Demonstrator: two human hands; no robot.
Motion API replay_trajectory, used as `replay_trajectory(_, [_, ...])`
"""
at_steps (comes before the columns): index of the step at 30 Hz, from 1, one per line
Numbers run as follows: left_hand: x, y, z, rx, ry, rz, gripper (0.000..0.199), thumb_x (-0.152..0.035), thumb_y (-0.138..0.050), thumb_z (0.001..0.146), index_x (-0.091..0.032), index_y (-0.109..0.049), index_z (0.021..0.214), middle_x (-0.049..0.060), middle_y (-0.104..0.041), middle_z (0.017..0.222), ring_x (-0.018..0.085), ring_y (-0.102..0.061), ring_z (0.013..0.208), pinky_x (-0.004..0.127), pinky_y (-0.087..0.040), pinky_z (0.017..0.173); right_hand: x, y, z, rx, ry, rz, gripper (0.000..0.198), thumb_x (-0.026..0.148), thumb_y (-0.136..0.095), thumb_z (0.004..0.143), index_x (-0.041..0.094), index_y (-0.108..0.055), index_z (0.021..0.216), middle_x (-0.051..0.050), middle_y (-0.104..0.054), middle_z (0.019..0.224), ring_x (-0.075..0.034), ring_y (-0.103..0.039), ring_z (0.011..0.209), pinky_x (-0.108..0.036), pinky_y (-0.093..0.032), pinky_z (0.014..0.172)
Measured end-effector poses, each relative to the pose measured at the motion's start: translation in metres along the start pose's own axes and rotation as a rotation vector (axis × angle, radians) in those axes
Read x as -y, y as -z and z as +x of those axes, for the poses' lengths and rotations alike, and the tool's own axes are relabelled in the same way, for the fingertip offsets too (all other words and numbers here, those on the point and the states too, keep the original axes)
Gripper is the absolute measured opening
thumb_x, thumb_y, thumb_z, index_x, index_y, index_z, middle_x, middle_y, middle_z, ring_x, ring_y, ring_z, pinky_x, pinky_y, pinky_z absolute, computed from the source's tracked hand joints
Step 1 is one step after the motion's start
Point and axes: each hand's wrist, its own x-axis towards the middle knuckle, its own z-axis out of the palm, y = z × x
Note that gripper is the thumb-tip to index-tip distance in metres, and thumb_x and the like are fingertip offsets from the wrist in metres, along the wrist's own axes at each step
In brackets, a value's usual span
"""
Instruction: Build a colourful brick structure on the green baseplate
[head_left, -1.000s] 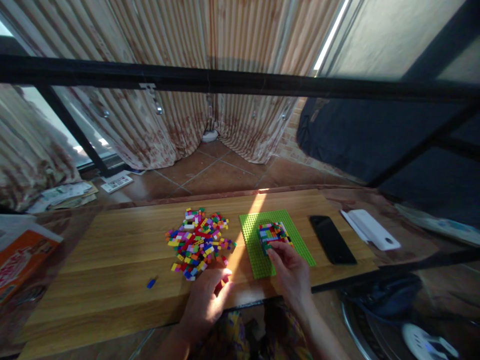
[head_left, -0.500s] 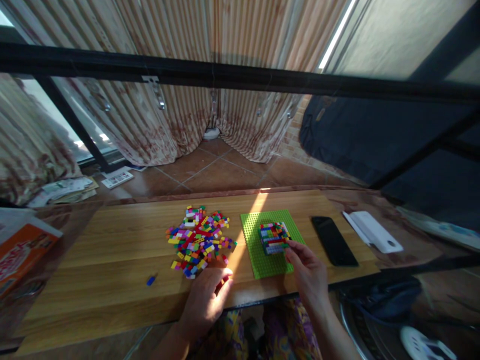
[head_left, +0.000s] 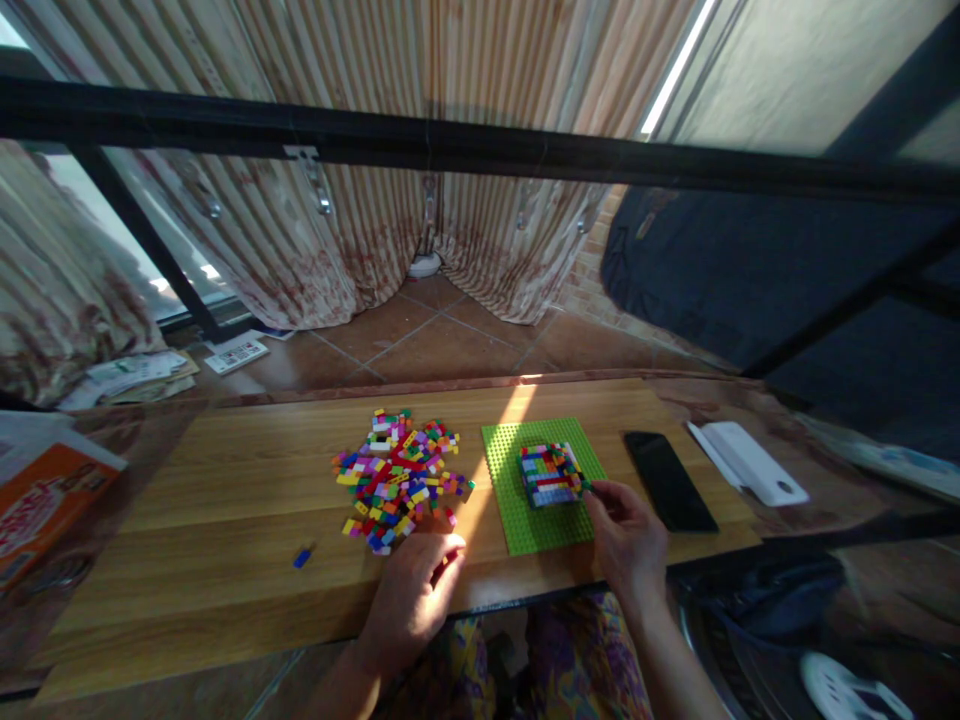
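On a green studded baseplate (head_left: pixel 504 495) stands a low block of many-coloured toy bricks (head_left: pixel 551 478). My right hand (head_left: pixel 630 535) is at its near right corner, thumb and forefinger pinched on what looks like a small green brick (head_left: pixel 587 487). The brick is close against the block; whether it is attached I cannot tell. My left hand (head_left: pixel 416 585) rests at the near edge of a loose pile of small bricks (head_left: pixel 401 475). Its fingers are curled with thumb and forefinger close together, and what they hold, if anything, is hidden.
A blue brick (head_left: pixel 302 558) lies apart on the wooden table (head_left: pixel 210 510). Right of the baseplate are a black phone (head_left: pixel 670 482) and, beyond it, a white case-like object (head_left: pixel 757 463). An orange and white box (head_left: pixel 52 500) stands at the far left.
My right hand has shifted slightly right, from the block's near side to its right corner, the small green piece moving with the fingertips. My left hand has stayed in place.
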Motion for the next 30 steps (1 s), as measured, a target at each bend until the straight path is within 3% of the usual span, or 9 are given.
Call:
replay_trajectory(9, [0.001, 0.000, -0.001, 0.000, -0.011, 0.000, 0.010, -0.022, -0.055, 0.091, -0.021, -0.064, 0.096, 0.004, -0.069, 0.088, 0.018, -0.066, 0.081, 0.030, -0.053, 0.073, 0.008, -0.011, 0.005, -0.029, 0.203, -0.158, 0.023, 0.039, -0.060, 0.081, 0.019, -0.068, 0.078, -0.006, -0.066, 0.082, -0.018, -0.058, 0.072, -0.030, -0.045, 0.065])
replay_trajectory(19, [-0.003, 0.002, 0.001, 0.011, 0.009, 0.013, 0.013, -0.024, -0.053, 0.091, -0.020, -0.065, 0.093, 0.006, -0.070, 0.087, 0.019, -0.066, 0.081, 0.031, -0.054, 0.074, 0.014, -0.012, -0.003, -0.046, 0.377, -0.277, 0.017, 0.031, -0.056, 0.087, 0.019, -0.067, 0.083, -0.007, -0.065, 0.084, -0.021, -0.059, 0.082, -0.034, -0.046, 0.074])
replay_trajectory(25, [-0.004, 0.002, 0.000, 0.022, 0.021, -0.002, 0.011, -0.022, -0.054, 0.090, -0.021, -0.065, 0.092, 0.005, -0.069, 0.085, 0.018, -0.065, 0.080, 0.031, -0.053, 0.074, 0.033, -0.035, -0.037, 0.204, 0.590, -0.284, 0.018, 0.024, -0.048, 0.093, 0.021, -0.065, 0.091, -0.007, -0.066, 0.090, -0.021, -0.058, 0.086, -0.035, -0.044, 0.079])
replay_trajectory(30, [-0.006, 0.004, -0.002, 0.001, 0.032, -0.052, 0.009, -0.021, -0.056, 0.089, -0.020, -0.065, 0.092, 0.005, -0.069, 0.084, 0.018, -0.065, 0.081, 0.031, -0.053, 0.076, 0.049, -0.059, -0.049, 0.355, 0.646, -0.386, 0.019, 0.019, -0.046, 0.093, 0.020, -0.065, 0.092, -0.006, -0.065, 0.087, -0.022, -0.056, 0.086, -0.034, -0.041, 0.077])
